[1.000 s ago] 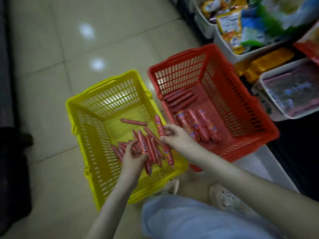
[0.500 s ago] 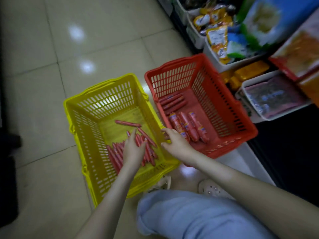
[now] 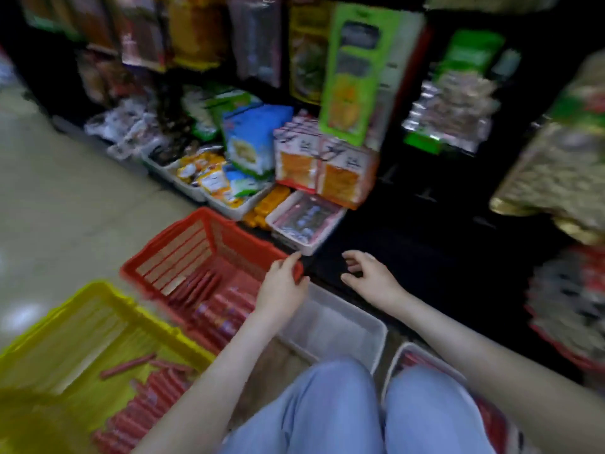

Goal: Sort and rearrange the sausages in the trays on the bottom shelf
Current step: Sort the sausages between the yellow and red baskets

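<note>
Centre frame, left hand (image 3: 283, 285) hangs loose-fingered at red basket (image 3: 176, 253) rim, right hand (image 3: 370, 276) loosely curled; both hold nothing. Sausages (image 3: 209, 290) lie in red basket and yellow basket (image 3: 108, 290), lower left.

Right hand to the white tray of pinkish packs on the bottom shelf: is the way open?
Probably yes. The right hand is empty, fingers loose, hovering just right of the white tray; nothing lies between them.

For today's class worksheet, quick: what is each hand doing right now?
Left hand: open, at the red basket rim, holding nothing.
Right hand: open, fingers loosely curled, empty.
</note>
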`<state>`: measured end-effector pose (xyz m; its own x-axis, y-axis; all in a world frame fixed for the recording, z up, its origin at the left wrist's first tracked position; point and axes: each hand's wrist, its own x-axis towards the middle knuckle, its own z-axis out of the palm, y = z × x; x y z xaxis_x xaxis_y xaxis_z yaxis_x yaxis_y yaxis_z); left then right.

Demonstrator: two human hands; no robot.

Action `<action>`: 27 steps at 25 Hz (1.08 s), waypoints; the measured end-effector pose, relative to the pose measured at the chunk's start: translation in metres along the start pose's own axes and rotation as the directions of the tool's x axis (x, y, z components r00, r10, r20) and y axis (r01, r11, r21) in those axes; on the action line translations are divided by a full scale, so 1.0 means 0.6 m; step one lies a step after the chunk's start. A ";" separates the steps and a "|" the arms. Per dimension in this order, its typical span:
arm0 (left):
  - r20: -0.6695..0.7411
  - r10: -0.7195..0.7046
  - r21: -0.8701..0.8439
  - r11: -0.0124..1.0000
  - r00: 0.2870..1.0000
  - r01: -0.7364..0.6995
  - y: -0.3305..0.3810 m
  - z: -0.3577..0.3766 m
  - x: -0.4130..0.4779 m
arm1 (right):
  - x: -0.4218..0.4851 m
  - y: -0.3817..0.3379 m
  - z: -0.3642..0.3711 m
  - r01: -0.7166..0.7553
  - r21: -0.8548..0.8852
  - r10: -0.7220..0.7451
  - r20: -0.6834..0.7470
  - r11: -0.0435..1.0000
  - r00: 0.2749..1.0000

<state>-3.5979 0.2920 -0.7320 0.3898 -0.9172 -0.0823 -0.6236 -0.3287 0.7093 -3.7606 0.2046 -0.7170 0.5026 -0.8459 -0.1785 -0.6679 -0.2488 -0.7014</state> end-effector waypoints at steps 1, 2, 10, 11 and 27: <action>0.075 0.059 0.045 0.997 0.995 -0.063 0.040 0.043 0.011 | -0.022 0.054 -0.036 -0.062 0.018 0.063 -0.051 0.998 0.997; 0.157 0.096 0.075 0.991 0.983 -0.109 0.070 0.086 0.018 | -0.045 0.106 -0.065 -0.129 0.037 0.131 -0.084 0.991 0.988; 0.649 0.209 0.228 0.864 0.731 -0.449 0.097 0.471 0.054 | -0.196 0.539 -0.035 -0.563 0.000 0.561 -0.078 0.827 0.824; 0.676 0.216 0.226 0.849 0.705 -0.478 0.080 0.503 0.051 | -0.202 0.572 -0.010 -0.573 -0.046 0.571 -0.051 0.818 0.819; 0.723 0.395 0.231 0.636 0.567 -0.737 -0.113 0.729 0.031 | -0.118 0.772 0.175 -0.560 -0.371 0.583 -0.060 0.740 0.810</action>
<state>-3.8446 0.1986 -1.0878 -0.5148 -0.8128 -0.2726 -0.8401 0.4148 0.3497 -4.0481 0.1990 -1.1017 -0.0154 -0.8590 -0.5118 -0.9799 0.1147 -0.1630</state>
